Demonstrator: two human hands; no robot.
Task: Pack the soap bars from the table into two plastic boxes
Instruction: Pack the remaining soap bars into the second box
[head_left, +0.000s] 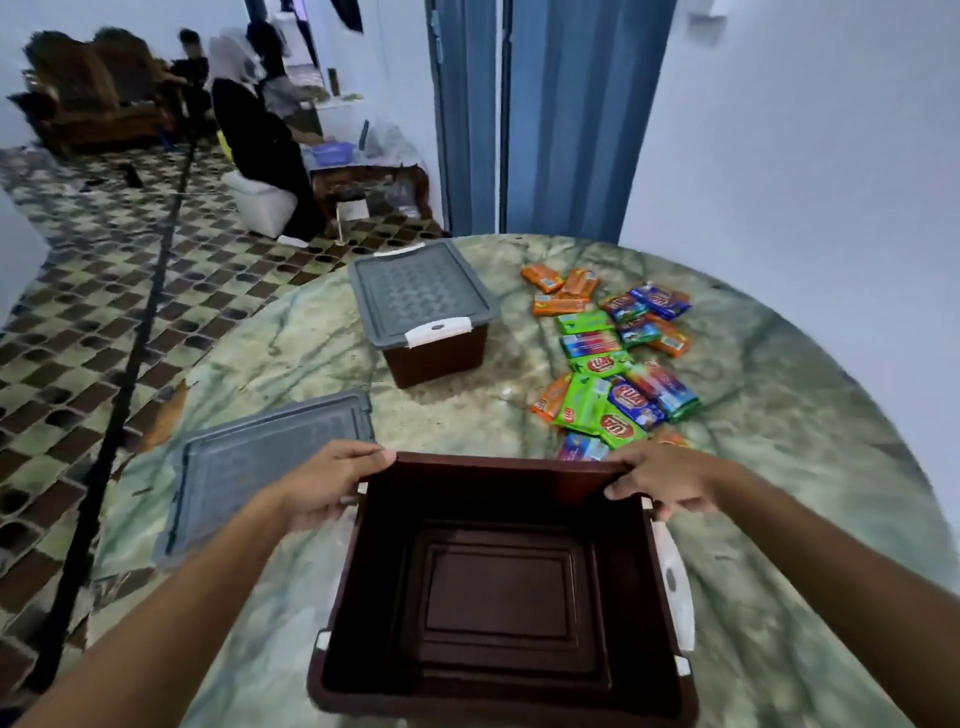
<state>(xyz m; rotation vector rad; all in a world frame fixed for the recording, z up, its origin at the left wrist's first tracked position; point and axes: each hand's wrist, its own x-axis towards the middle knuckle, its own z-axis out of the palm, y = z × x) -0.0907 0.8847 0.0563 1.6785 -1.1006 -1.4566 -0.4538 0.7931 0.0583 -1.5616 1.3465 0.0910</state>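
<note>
A dark brown plastic box (498, 597) stands open and empty right in front of me on the table. My left hand (327, 480) grips its far left corner and my right hand (665, 480) grips its far right corner. Its grey lid (265, 467) lies flat to the left. A second brown box (431, 312) with its grey lid clipped on stands further back at the centre. Several wrapped soap bars (615, 364), orange, green and blue, lie scattered on the table to the right, just beyond my right hand.
The round table (779, 415) has a green marbled top; its left edge drops to a checkered floor (104, 291). A blue folding door (545, 114) and a white wall stand behind. People sit by a low table at the far back left.
</note>
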